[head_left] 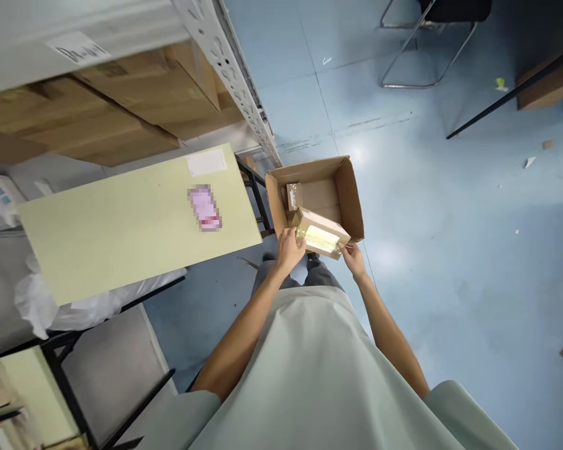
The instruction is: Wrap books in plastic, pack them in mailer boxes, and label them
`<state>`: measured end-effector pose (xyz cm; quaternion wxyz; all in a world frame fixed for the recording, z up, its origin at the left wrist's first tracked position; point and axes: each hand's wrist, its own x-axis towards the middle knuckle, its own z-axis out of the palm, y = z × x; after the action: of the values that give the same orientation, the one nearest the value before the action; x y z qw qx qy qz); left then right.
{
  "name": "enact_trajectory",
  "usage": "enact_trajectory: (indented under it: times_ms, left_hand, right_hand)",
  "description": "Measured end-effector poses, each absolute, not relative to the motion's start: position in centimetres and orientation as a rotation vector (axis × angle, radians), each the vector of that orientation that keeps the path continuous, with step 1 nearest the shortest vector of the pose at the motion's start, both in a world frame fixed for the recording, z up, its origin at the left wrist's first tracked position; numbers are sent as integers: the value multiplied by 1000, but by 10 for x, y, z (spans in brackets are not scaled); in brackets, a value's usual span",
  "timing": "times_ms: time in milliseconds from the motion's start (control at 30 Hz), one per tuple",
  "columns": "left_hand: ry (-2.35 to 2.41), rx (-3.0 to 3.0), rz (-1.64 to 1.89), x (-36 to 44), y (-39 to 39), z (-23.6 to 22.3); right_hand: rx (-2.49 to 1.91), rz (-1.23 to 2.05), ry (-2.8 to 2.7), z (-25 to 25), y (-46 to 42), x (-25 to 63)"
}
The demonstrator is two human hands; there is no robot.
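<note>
parcel (pixel 322 235) over carton (pixel 349 195), table (pixel 126 234) left

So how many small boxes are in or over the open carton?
2 visible: the held box, between left hand and right hand over the carton, and the inner box, by the carton's left wall. More may be hidden beneath.

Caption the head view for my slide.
Left hand and right hand hold opposite ends of a small cardboard box at the near side of an open carton beside a yellow tabletop.

Blue flr (pixel 450 187) gleams rt of the yellow tbl (pixel 122 231), perforated metal rack (pixel 234 81) stands just beyond it, chrome-legged chair (pixel 455 9) sits well off, upper rt of tbl.
</note>
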<state>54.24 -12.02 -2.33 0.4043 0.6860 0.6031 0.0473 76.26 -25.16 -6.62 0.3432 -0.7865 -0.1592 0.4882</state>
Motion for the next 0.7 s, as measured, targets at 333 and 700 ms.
enact_trajectory:
  times_ms: [333,700]
  left_hand:
    - [1427,1765,-281,606,-39,-148]
    - [1150,1943,-417,642,33,-332]
  right_hand:
    - [-1960,1338,33,-173,-219,755]
    - [-1735,1353,705,-347,-161,721]
